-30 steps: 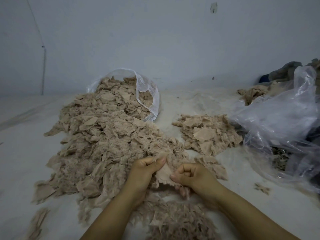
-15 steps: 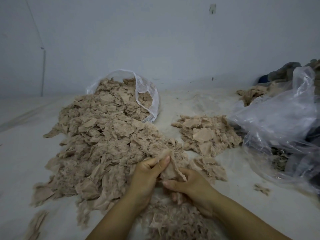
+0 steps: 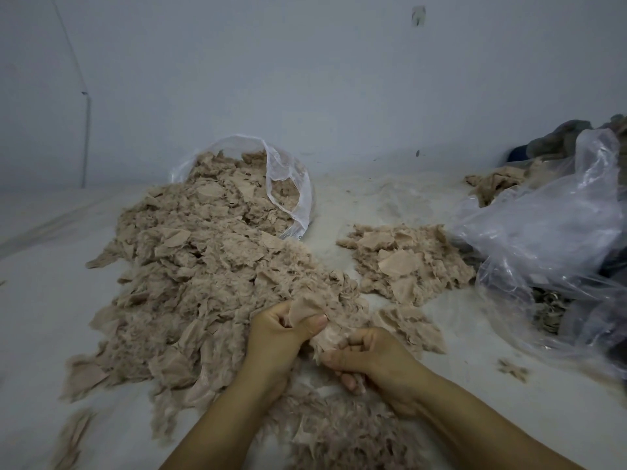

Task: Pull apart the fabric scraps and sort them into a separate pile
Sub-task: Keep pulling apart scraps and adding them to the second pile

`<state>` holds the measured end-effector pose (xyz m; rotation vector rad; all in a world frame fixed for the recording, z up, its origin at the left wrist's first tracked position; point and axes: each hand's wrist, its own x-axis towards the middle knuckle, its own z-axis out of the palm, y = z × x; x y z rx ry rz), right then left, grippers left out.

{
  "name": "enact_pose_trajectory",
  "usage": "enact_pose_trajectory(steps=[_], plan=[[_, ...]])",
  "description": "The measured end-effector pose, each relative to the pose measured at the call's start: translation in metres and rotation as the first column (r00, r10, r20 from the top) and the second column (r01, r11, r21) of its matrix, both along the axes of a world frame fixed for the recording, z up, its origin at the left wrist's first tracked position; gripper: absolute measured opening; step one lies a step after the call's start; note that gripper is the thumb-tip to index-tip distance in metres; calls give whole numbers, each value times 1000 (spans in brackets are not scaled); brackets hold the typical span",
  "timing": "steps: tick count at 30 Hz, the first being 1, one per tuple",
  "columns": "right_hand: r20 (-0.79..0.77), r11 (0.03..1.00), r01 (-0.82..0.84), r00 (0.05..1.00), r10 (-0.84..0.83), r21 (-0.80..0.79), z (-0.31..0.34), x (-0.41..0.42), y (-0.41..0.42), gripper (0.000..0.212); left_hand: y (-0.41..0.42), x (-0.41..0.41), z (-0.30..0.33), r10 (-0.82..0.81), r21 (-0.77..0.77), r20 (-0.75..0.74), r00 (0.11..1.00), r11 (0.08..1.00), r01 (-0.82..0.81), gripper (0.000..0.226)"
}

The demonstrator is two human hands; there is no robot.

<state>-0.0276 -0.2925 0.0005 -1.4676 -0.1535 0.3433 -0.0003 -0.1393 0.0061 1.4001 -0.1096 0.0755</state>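
A big heap of beige fabric scraps (image 3: 190, 273) spills from a clear bag across the left and middle of the surface. A smaller separate pile of scraps (image 3: 407, 262) lies to the right of it. At the heap's near edge, my left hand (image 3: 281, 337) grips a smooth beige scrap (image 3: 303, 308) between thumb and curled fingers. My right hand (image 3: 369, 354) sits just right of it, fingers curled round the lower end of the same bunched fabric (image 3: 329, 335). More scraps lie under and in front of both wrists.
The clear bag (image 3: 288, 184) lies on its side at the back, half full. A large crumpled plastic bag (image 3: 549, 239) and dark cloth (image 3: 556, 137) fill the right side. A small stray scrap (image 3: 512, 369) lies near the right. A wall stands behind.
Both hands have closed tighter on the scrap. The left thumb now folds over the fabric, and the piece between the hands is bunched and stretched.
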Motion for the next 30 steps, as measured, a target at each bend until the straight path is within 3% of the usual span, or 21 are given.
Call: enact_pose_trajectory(steps=[4,6,10,13,17,19,21,24,27,30], plan=[[58,977,-140,987,151,-161,2,-6,-1,11,12,9,3,159,-77,-17,987,984,-160,9],[66,988,-98,992,107,-122,2,-4,0,11,11,6,4,143,-54,-2,990,988,-143,8],[43,1000,13,999,-12,-29,3,-3,4,30,0,-3,2,16,-81,-33,999,997,-18,19],[52,997,64,997,-61,-42,0,-4,3,25,-3,-6,2,-47,-97,-31,998,994,44,18],[89,975,-52,993,73,-214,-2,-6,4,13,5,3,4,89,-180,-57,994,979,-98,14],[84,964,-103,988,127,-244,-2,-7,6,10,10,7,4,66,-238,-97,993,967,-88,18],[67,983,-40,996,53,-176,0,-5,4,16,9,5,4,-10,-222,-145,989,975,-23,21],[108,983,168,981,-161,-67,4,0,-3,40,4,1,4,-110,-190,-210,972,979,70,20],[167,963,266,949,-269,42,6,4,-11,33,6,2,5,-130,-183,-264,956,980,82,33],[151,961,269,949,-277,67,8,7,-17,29,10,5,7,-145,-228,-291,946,970,79,39]])
